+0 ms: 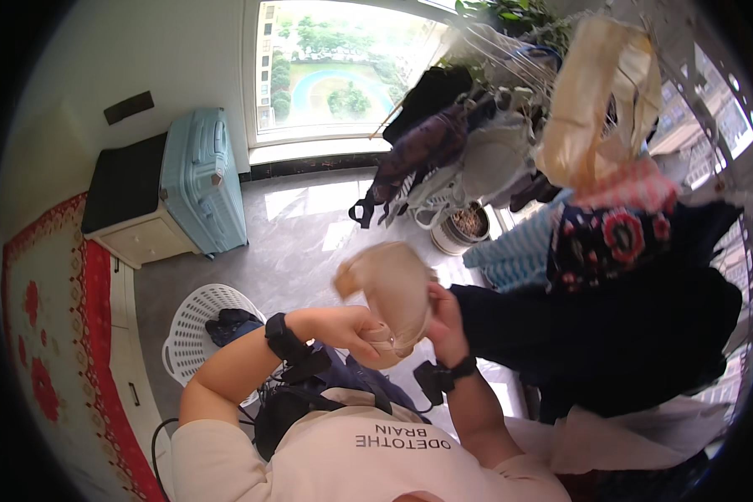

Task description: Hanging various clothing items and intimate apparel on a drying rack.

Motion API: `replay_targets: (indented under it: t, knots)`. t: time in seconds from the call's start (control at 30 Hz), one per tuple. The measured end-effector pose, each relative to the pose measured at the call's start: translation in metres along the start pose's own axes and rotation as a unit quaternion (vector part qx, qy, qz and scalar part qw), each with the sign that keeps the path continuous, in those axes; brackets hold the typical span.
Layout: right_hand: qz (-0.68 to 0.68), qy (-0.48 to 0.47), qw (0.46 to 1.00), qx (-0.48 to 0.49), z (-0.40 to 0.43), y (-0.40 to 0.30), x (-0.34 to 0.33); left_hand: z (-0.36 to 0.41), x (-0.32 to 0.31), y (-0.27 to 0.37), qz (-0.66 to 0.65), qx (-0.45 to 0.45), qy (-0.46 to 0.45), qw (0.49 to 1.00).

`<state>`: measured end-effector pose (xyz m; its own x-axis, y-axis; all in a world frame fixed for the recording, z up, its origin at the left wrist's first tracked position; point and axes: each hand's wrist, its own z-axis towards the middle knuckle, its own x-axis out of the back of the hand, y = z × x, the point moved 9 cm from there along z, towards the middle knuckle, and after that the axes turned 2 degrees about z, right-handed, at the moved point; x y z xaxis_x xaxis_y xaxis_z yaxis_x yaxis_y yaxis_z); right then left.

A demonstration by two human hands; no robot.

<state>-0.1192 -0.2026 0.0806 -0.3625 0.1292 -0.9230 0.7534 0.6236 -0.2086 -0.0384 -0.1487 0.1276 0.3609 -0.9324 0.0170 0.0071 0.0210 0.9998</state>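
A beige bra [396, 282] is held up before my chest, its edge a little blurred. My left hand [356, 332] grips its lower band, thumb and fingers closed on the fabric. On the other side, my right hand [447, 323] holds the edge of a cup. Black straps with small devices sit on both wrists. Below and to the left, a white perforated laundry basket [185, 329] stands on the floor with dark clothes [233, 326] inside. Several bras [492, 157] and other garments hang at the upper right.
A light-blue suitcase [204, 182] stands beside a cream cabinet [139, 241]. A potted plant's container [457, 235] is under the hanging laundry. Large dark garments [615, 332] hang close on the right. A red-bordered floral cloth [94, 314] lies along the left, near a window [332, 69].
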Motion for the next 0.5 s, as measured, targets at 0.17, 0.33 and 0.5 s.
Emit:
replay_targets:
  t: [0.17, 0.33, 0.5]
  knots:
    - [0.03, 0.059, 0.987, 0.146, -0.011, -0.049, -0.026, -0.018, 0.046, -0.018, -0.322, -0.044, 0.056, 0.944]
    - [-0.236, 0.1, 0.94, 0.226, -0.026, -0.075, -0.046, -0.005, 0.046, -0.008, -0.39, -0.059, -0.029, 0.919]
    - [-0.065, 0.157, 0.934, 0.315, -0.063, -0.111, -0.017, 0.02, 0.076, -0.016, -0.036, -0.009, -0.054, 0.998]
